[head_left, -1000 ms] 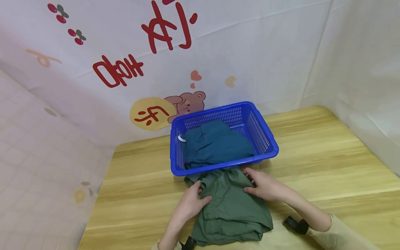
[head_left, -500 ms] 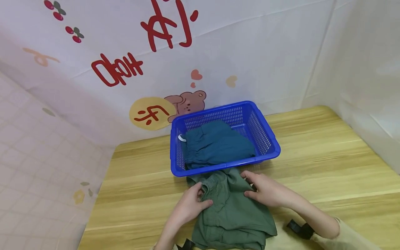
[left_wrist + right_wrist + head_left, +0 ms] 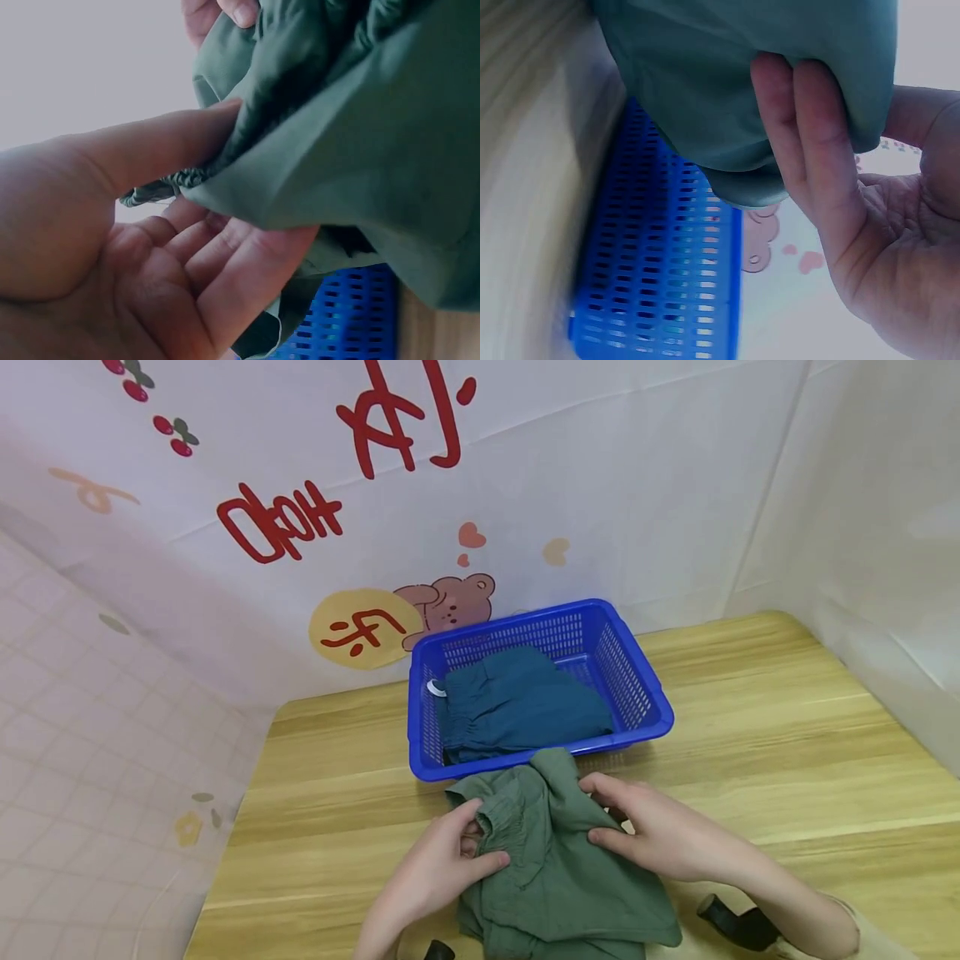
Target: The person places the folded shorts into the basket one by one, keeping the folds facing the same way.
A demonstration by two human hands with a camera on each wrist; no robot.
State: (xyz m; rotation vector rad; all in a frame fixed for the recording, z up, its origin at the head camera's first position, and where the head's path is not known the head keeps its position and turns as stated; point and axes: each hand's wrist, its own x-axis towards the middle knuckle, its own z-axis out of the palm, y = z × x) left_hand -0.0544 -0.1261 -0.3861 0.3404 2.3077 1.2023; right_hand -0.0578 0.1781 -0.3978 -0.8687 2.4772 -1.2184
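Observation:
Folded green pants (image 3: pixel 577 877) with a gathered elastic waistband (image 3: pixel 504 818) are held between both hands in front of the basket. My left hand (image 3: pixel 438 864) pinches them at the waistband side, thumb on top and fingers beneath, as the left wrist view shows with the left hand (image 3: pixel 165 247) close up. Opposite it, my right hand (image 3: pixel 660 827) grips the other edge. Two fingers of the right hand (image 3: pixel 870 225) lie against the cloth in the right wrist view. The fabric hangs raised off the table there, and its top fold overlaps the basket's near rim in the head view.
Behind the pants stands a blue perforated plastic basket (image 3: pixel 645 693). Inside lies a folded teal garment (image 3: pixel 525 702) with an elastic waist, filling its left and middle. The wooden table (image 3: pixel 787 727) backs onto a printed white cloth wall (image 3: pixel 637 485).
Both hands have lifted the green pants from the table. Their top fold has risen over the basket's near rim, and the lower part now hangs nearer the camera. The basket stays put.

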